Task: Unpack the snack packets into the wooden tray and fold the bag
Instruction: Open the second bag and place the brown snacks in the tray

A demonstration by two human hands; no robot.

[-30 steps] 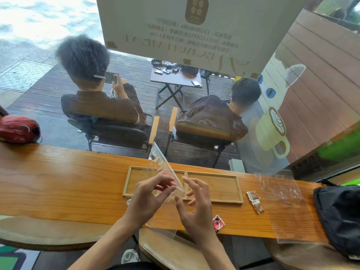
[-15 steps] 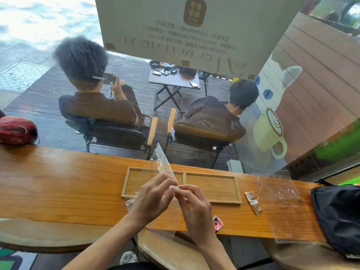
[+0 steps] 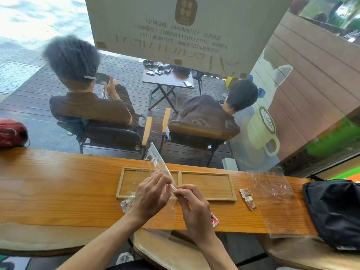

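Note:
A clear plastic bag [image 3: 158,162] stands up over the wooden tray [image 3: 232,187], which has two shallow compartments. My left hand [image 3: 151,195] and my right hand [image 3: 191,206] meet over the tray's front rim and both pinch the bag's edge between fingertips. A snack packet [image 3: 126,203] lies partly under my left hand at the tray's front left corner. A red packet [image 3: 214,220] peeks out beside my right wrist near the counter's front edge. Two brown packets [image 3: 248,198] lie right of the tray.
A second clear bag [image 3: 276,199] lies flat on the wooden counter [image 3: 58,188] at the right. A black bag [image 3: 335,211] sits at the far right, a red helmet [image 3: 11,132] at the far left. Behind the window, two people sit in chairs.
My two hands, apart with spread fingers a second ago, have come together and now pinch the bag's edge. The bag's upright corner has stayed over the tray.

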